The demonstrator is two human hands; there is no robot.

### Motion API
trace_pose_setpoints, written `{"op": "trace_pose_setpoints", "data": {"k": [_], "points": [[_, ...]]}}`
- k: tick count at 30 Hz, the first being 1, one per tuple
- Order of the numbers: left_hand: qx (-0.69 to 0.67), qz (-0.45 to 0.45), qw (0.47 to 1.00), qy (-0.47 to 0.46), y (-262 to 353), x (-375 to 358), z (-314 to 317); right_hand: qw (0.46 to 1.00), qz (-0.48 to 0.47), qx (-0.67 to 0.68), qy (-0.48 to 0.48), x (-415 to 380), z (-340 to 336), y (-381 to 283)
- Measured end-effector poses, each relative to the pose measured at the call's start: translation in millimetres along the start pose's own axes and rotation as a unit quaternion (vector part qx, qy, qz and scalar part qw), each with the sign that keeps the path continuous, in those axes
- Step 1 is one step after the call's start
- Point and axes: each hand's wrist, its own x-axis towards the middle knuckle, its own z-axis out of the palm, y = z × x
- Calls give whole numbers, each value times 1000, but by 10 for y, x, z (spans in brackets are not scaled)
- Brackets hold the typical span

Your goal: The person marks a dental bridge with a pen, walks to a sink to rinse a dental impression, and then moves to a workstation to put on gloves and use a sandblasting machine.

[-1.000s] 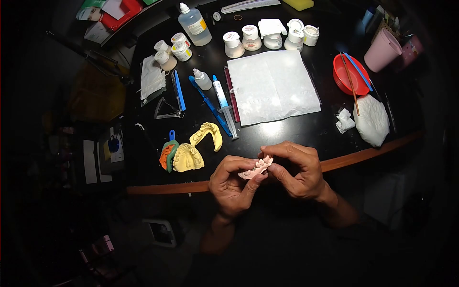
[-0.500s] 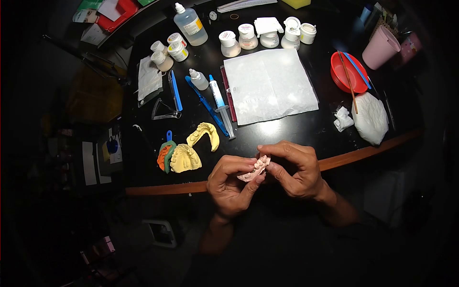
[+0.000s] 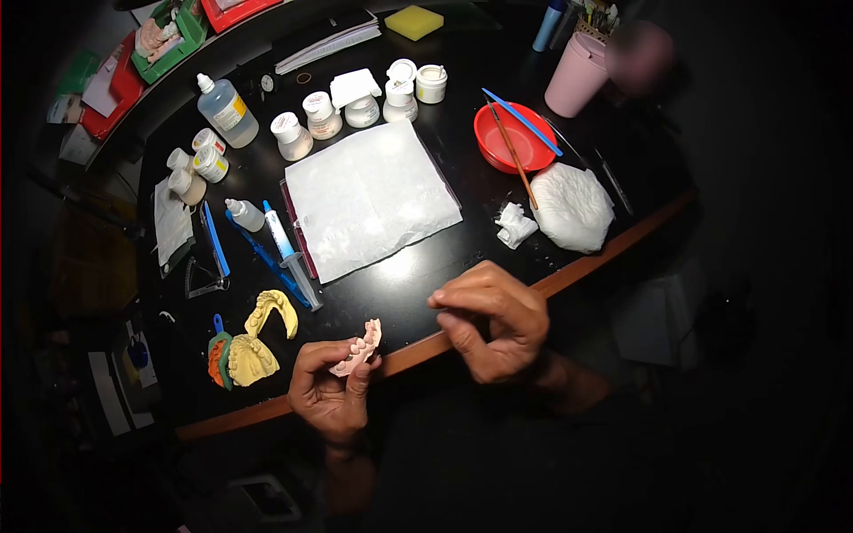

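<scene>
Between the fingers and thumb of my left hand (image 3: 329, 391) is a small pink dental model (image 3: 358, 350), held just over the desk's front edge. My right hand (image 3: 493, 327) hovers to the right of it, its thumb and forefinger apart, nothing visible between them. Left of my left hand lie a cream tooth cast (image 3: 252, 359), a horseshoe-shaped yellow cast (image 3: 272, 314) and an orange and green impression (image 3: 218, 360). Beyond the hands a white sheet (image 3: 369, 200) is spread over a dark red-edged tray.
A red bowl (image 3: 506, 147) has a brush and a blue tool across it. Beside it are a white padded cloth (image 3: 573, 206) and crumpled tissue (image 3: 515, 226). Small jars, a clear bottle (image 3: 228, 113), a syringe (image 3: 291, 255) and a pink cup (image 3: 576, 75) stand or lie farther off.
My right hand has come away from the pink model and sits to its right. My left hand still holds the model. The view has shifted right, so desk items appear farther left.
</scene>
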Motion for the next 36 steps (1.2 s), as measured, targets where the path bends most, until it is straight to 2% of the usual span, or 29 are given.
{"op": "trace_pose_setpoints", "data": {"k": [6,7,9,10,11,13,15,18,19,23,25,27,29,31,35,36], "points": [[16,-1,999,-36,-7,20,-28,972,60,-190,122,282,-919,196],[16,3,999,-36,-18,26,-29,949,113,-264,132,320,-1119,237],[19,8,999,-37,-33,13,-41,917,197,-283,200,458,-1518,525],[3,3,999,-35,-31,12,-31,883,194,-393,170,568,-1728,640],[-9,-2,999,-31,-23,16,-16,866,219,-426,142,688,-1856,732],[-16,-13,999,-28,-35,-5,-39,848,283,-447,29,807,-2109,1031],[35,-11,999,-34,-16,-9,-73,803,355,-469,-94,918,-2175,1246],[10,-5,1000,-11,-11,-11,-21,798,343,-485,-106,951,-2154,1308],[15,-7,1000,-12,-8,-9,-27,806,326,-486,-87,923,-2164,1327],[30,-2,999,-29,-26,6,-56,781,265,-565,-12,753,-2163,951],[34,-2,999,-34,-28,14,-65,811,279,-509,81,593,-2081,668],[24,-12,999,-30,-9,28,-34,914,226,-267,206,396,-1753,400],[27,-7,999,-27,-14,39,-17,960,131,-103,225,237,-1177,117],[29,-3,999,-27,-25,42,-3,991,65,-3,118,-5,-751,-19],[45,4,998,-35,-14,46,-14,979,151,136,-35,-169,28,-210],[49,7,998,-35,-9,47,-13,980,120,152,-39,-172,157,-177]]}}
